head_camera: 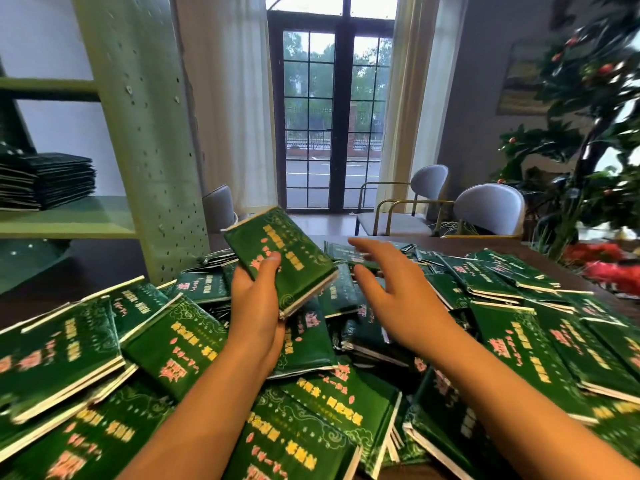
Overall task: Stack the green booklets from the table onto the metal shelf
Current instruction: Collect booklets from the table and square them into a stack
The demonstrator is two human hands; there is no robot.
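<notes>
Heap (pixel 173 341): green booklets piled loosely at all angles, covering most of the tabletop; cut off by the lower edge and both sides; cover print too blurred to read.
Shelf (pixel 69 220): pale green metal, at the left behind the heap; its top and left part run out of view, and one perforated upright hides part of it.
Tabletop (pixel 502 245): dark, showing only in strips at the far right and the left; the rest is buried under booklets.
Stack (pixel 59 178): dark green booklets lying flat on the shelf board; its left end is cut off, count unclear.
Bundle (pixel 277 251): several booklets held together above the heap, tilted, white page edges to the right; how many I cannot tell.
Left hand (pixel 254 306): grips the bundle's near end, thumb on the cover; fingers hidden beneath it.
Right hand (pixel 388 292): palm down over the heap's middle, fingers spread and straight, holding nothing; whether the tips touch a booklet is unclear.
</notes>
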